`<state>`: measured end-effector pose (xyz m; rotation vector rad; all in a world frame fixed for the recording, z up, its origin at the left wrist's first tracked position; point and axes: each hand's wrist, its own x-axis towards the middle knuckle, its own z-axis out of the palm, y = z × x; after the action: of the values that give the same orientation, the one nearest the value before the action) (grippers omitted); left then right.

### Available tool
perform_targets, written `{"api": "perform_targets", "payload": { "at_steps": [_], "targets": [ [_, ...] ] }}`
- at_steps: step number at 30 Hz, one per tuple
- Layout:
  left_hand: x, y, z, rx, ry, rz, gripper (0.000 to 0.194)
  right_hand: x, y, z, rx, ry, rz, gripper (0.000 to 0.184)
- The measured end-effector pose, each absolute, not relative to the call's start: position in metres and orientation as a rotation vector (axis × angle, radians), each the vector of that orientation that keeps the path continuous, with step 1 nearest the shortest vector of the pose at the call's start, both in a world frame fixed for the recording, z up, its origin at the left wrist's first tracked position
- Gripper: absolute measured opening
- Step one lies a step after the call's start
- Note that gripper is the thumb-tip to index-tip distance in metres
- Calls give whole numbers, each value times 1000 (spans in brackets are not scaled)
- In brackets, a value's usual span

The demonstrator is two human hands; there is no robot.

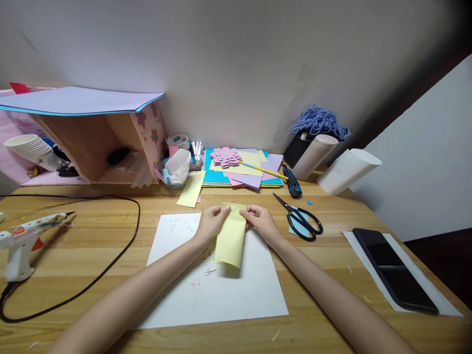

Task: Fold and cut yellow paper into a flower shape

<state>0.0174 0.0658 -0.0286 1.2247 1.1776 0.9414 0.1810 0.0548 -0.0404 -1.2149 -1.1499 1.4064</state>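
A strip of pale yellow paper (230,238), which looks folded, is held between my two hands above a white sheet (250,295). My left hand (213,223) pinches its upper left edge, thumb on the front. At the upper right edge, my right hand (262,221) grips it the same way, with its other fingers partly behind the paper. The strip's lower end hangs free and casts a shadow on the sheet. Small dark and reddish marks dot the white sheet.
Black-handled scissors (304,219) rest on a blue paper piece, near a utility knife (292,182). Behind are stacked coloured papers (254,179) with a pink paper flower (224,157) and pencil (263,170). A corded glue gun (27,241) lies left, a phone (396,270) right.
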Motion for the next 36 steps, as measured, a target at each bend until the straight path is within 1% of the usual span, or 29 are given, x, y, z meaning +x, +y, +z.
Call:
{"api": "perform_targets", "payload": {
  "at_steps": [7,17,25,29,36],
  "targets": [
    [16,66,-26,1155,1114,835,42,181,52,-36,-1240,-1116,1415,34],
    [15,67,-22,1108,1093,797,42,179,54,-36,-1249,-1112,1393,36],
    [10,72,-20,1157,1018,659,43,191,56,-28,-1199,-1323,1555,31],
    [10,72,-19,1221,1051,642,43,193,58,-30,-1237,-1328,1537,36],
    [12,72,-22,1264,1106,651,44,187,58,-28,-1176,-1171,1542,47]
  ]
}}
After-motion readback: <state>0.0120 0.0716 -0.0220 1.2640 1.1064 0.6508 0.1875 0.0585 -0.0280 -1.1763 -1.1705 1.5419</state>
